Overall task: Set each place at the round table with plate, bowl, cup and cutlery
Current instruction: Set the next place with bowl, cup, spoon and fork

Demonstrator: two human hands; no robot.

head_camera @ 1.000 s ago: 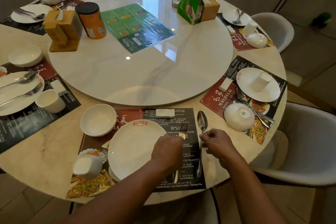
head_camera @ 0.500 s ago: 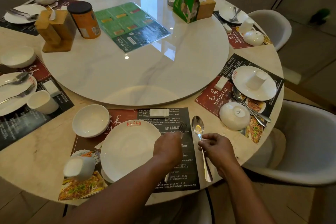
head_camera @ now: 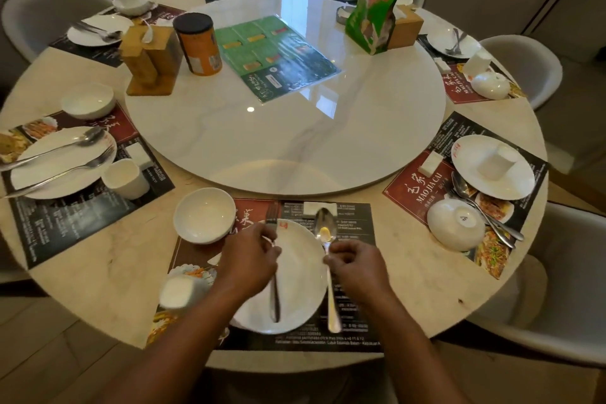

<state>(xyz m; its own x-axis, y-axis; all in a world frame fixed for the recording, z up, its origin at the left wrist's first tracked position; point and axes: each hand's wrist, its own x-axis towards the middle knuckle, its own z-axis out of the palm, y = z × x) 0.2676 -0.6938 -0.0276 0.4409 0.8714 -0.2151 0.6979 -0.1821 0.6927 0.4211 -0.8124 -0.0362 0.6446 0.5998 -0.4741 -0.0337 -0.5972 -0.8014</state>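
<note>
At the near place a white plate [head_camera: 300,275] lies on a dark placemat [head_camera: 354,272]. My left hand [head_camera: 249,264] grips a fork [head_camera: 272,289] over the plate's left half, tines pointing away. My right hand [head_camera: 357,267] pinches a spoon [head_camera: 325,233] at the plate's right rim, bowl pointing away. An upright white bowl [head_camera: 204,215] sits left of the plate. A white cup [head_camera: 178,292] lies on its side at the mat's near left.
A marble turntable [head_camera: 295,141] in the middle carries a wooden holder [head_camera: 149,59], an orange canister [head_camera: 198,43], a green menu [head_camera: 273,56] and a green carton [head_camera: 377,0]. Other set places ring the table [head_camera: 410,289]; the right place [head_camera: 492,167] has an upturned bowl and cup. Grey chairs surround.
Both hands have lifted the fork and spoon off the mat on the right and carried them left onto the plate. The camera has tilted up a little.
</note>
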